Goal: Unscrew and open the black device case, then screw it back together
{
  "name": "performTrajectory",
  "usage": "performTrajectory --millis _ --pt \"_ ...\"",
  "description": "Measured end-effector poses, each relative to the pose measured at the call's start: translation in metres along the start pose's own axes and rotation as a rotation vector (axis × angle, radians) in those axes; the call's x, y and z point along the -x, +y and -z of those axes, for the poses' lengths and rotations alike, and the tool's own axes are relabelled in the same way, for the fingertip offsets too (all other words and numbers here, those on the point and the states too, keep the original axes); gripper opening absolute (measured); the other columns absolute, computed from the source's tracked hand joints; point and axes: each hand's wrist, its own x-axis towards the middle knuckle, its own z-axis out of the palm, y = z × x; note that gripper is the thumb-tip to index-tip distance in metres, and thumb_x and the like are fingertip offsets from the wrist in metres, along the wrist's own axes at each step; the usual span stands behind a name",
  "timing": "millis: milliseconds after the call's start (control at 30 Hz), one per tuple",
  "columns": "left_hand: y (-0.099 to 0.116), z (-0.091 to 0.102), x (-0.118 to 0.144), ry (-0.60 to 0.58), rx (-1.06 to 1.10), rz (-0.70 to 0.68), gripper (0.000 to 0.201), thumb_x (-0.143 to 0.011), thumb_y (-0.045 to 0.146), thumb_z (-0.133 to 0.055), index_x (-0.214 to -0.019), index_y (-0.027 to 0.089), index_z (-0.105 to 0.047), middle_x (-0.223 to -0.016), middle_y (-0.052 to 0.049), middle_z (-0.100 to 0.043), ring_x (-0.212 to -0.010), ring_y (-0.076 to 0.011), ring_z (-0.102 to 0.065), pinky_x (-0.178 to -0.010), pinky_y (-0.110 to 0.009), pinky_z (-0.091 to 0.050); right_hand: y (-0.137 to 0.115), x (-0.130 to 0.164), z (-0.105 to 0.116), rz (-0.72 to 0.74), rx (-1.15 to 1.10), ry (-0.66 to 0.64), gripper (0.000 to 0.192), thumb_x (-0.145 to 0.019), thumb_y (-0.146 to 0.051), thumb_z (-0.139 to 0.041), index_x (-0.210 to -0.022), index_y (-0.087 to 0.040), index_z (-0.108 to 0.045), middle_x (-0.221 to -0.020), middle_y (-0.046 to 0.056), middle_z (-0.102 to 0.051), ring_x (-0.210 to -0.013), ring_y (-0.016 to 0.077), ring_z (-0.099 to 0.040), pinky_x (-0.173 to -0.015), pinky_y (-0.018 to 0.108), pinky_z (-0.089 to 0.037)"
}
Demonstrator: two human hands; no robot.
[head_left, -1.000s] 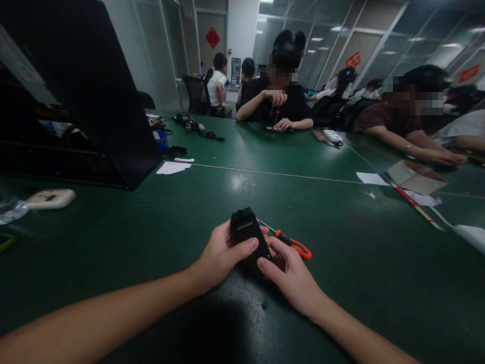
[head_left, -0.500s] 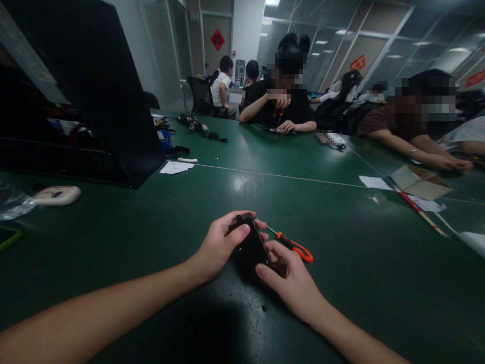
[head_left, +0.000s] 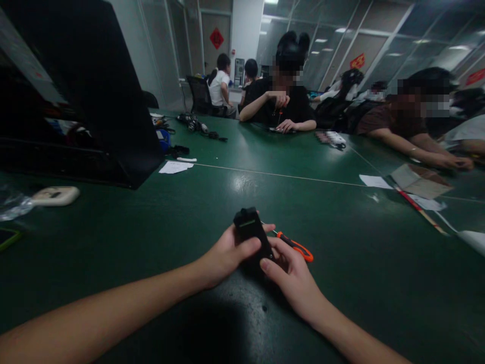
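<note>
Gripping small black device (head_left: 252,235) upright over green table (head_left: 341,242), my left hand (head_left: 223,255) and right hand (head_left: 290,270) both clamped on it; orange-handled screwdriver (head_left: 294,246) lying untouched just beyond right hand.

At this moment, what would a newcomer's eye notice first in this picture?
First, the small black device low in the middle, held up between the left hand and the right hand. Just behind the right hand lies an orange-handled screwdriver on the green table. Other people sit along the far side.
</note>
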Motion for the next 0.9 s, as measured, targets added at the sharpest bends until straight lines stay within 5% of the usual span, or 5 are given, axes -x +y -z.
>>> performTrajectory --millis 100,233,467,600,900 --pt "-0.0033 -0.0004 0.0001 -0.106 -0.133 0.061 0.064 -0.077 0.034 -0.085 -0.131 0.018 -0.055 -0.131 -0.016 -0.064 -0.094 -0.0196 -0.067 -0.076 -0.028 -0.053 -0.0001 -0.0009 -0.0012 0.021 -0.056 0.017 0.034 -0.084 -0.049 -0.073 -0.101 -0.021 -0.062 -0.079 -0.002 -0.059 -0.07 0.0143 -0.058 -0.064 0.025 -0.046" --pt "-0.0028 -0.0027 0.0015 -0.09 -0.188 0.052 0.058 -0.083 0.04 -0.079 -0.13 0.016 -0.056 -0.123 -0.015 -0.063 -0.072 -0.0112 -0.058 -0.058 -0.023 -0.044 -0.0005 -0.0004 -0.0025 0.023 -0.083 -0.043 0.035 -0.091 -0.048 -0.067 -0.11 -0.021 -0.06 -0.08 -0.001 -0.063 -0.071 0.0142 -0.062 -0.064 0.025 -0.049" --pt "-0.0058 -0.004 0.0058 -0.079 -0.214 -0.006 0.058 -0.089 0.046 -0.07 -0.134 0.014 -0.052 -0.104 -0.011 -0.064 -0.07 -0.0121 -0.057 -0.055 -0.023 -0.046 -0.0006 0.0014 0.0018 0.072 -0.049 -0.161 0.039 -0.097 -0.05 -0.058 -0.12 -0.019 -0.059 -0.092 0.003 -0.065 -0.078 0.0145 -0.062 -0.069 0.026 -0.048" --pt "-0.0073 -0.0017 0.0033 -0.079 -0.188 -0.048 0.051 -0.093 0.049 -0.064 -0.129 0.016 -0.052 -0.118 -0.015 -0.065 -0.068 -0.0131 -0.061 -0.052 -0.024 -0.049 0.0014 0.0009 0.0059 0.079 -0.008 -0.245 0.042 -0.1 -0.05 -0.055 -0.127 -0.018 -0.056 -0.091 0.003 -0.067 -0.078 0.0142 -0.061 -0.071 0.027 -0.044" --pt "-0.0029 0.0011 0.0058 -0.135 -0.329 -0.005 0.06 -0.089 0.04 -0.073 -0.139 0.023 -0.046 -0.142 -0.015 -0.056 -0.074 -0.0118 -0.06 -0.063 -0.025 -0.047 -0.0025 0.0021 0.0021 0.076 -0.058 -0.152 0.038 -0.095 -0.053 -0.06 -0.112 -0.019 -0.06 -0.076 -0.003 -0.054 -0.065 0.0121 -0.049 -0.066 0.025 -0.041"
